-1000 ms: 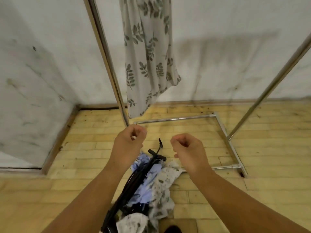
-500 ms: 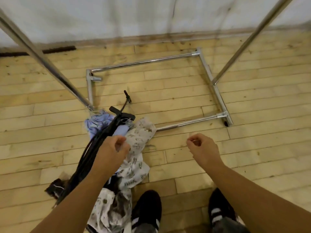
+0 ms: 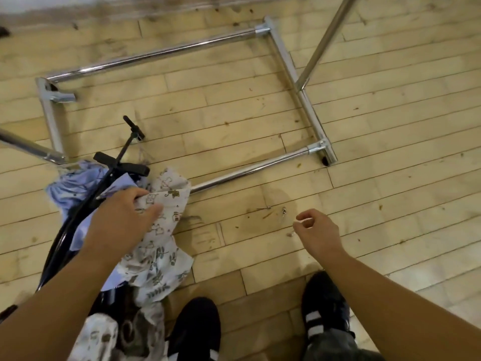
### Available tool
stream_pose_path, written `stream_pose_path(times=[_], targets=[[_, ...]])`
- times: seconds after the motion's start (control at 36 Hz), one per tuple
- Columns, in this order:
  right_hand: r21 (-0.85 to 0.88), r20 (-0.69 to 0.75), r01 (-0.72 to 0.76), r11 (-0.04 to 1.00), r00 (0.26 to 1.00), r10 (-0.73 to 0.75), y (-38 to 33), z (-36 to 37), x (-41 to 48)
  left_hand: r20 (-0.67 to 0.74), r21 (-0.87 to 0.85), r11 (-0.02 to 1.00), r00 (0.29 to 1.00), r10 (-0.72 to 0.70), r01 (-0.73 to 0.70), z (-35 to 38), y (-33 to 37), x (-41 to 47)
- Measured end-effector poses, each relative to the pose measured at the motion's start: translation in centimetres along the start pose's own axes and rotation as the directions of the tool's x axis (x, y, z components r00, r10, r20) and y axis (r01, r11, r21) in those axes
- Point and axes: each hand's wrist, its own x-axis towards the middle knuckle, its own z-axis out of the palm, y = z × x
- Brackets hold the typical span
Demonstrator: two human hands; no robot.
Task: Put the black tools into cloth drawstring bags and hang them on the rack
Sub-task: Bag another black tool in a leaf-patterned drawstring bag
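A pile of cloth bags and black tools lies on the wooden floor at the lower left. My left hand (image 3: 125, 214) reaches down and pinches the top edge of a white patterned cloth bag (image 3: 161, 246). A light blue bag (image 3: 75, 186) lies under black tools (image 3: 114, 165) with long thin stems and crossbar handles. My right hand (image 3: 316, 230) hovers above bare floor, fingers loosely curled, holding nothing. The chrome rack base (image 3: 286, 61) frames the floor beyond the pile, with its uprights (image 3: 322, 43) rising out of view.
My two black shoes (image 3: 194, 332) stand at the bottom edge, close to the pile. Another patterned cloth (image 3: 96, 340) lies at the lower left. A left rack upright (image 3: 28, 149) crosses beside the pile. The wall's baseboard (image 3: 145, 9) runs along the top.
The view has tilted down from the hanging bag to the floor. My left hand dropped onto the pile and took hold of the white patterned bag; my right hand lowered to the right.
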Motion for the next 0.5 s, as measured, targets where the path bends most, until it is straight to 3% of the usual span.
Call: stream_pose_path(times=[0.25,0.33,0.5], targets=[[-0.016,-0.01,-0.096,0.995,0.995,0.096,1.9,1.6,2.0,-0.231,-0.15,0.985,0.972,0.048,-0.084,0.1,0.6,-0.9],[-0.06,-0.001,-0.077,0.995,0.997,0.078,2.1,2.6,1.9,-0.182,-0.331,0.943,0.982,-0.051,-0.012,-0.8,1.9,-2.3],[0.009,-0.035,-0.124,0.992,0.992,0.124,2.1,3.8,1.8,-0.208,-0.325,0.944,0.978,-0.008,-0.061,-1.4,2.3,-5.7]])
